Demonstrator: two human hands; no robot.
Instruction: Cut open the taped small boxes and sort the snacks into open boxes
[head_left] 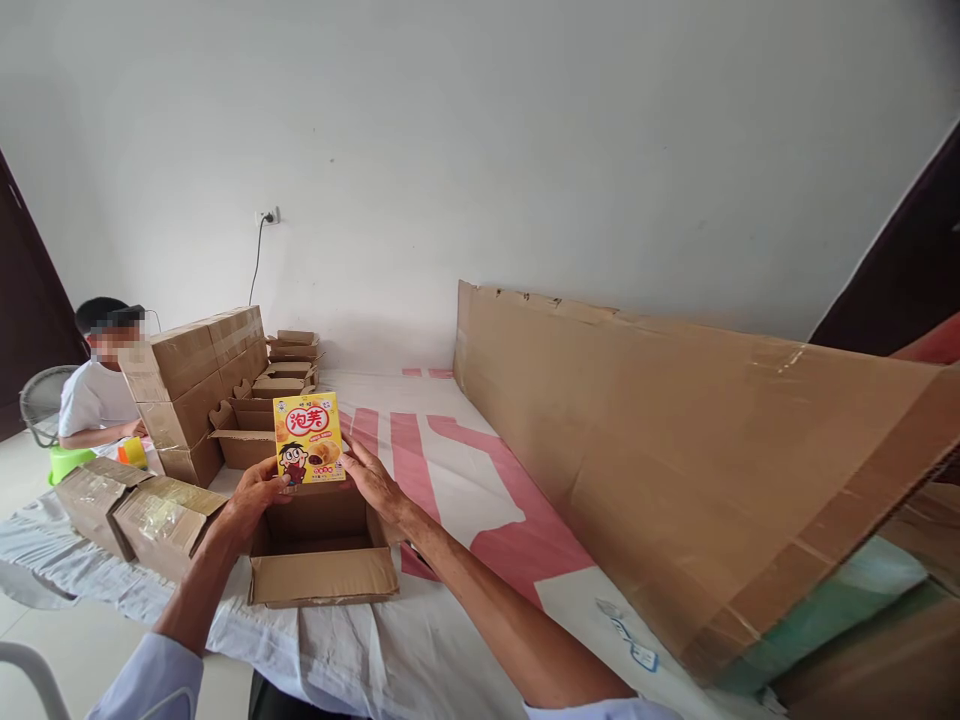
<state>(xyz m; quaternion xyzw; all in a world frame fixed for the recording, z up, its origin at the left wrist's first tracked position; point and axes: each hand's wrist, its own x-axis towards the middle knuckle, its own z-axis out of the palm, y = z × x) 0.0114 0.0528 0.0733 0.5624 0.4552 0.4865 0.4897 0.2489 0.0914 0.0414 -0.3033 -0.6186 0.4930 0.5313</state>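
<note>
Both hands hold a yellow snack box (308,437) with red characters and a cartoon face, upright over an open cardboard carton (322,575). My left hand (253,500) grips its lower left edge. My right hand (375,482) supports its lower right side. The carton's front flap lies folded down toward me, and its inside is in shadow.
Two taped cartons (139,510) sit at the left, stacked sealed cartons (191,385) and several open ones (289,365) behind. A large flattened cardboard sheet (675,450) leans along the right. A seated person (97,390) is at far left. A white-and-pink cloth (450,470) covers the surface.
</note>
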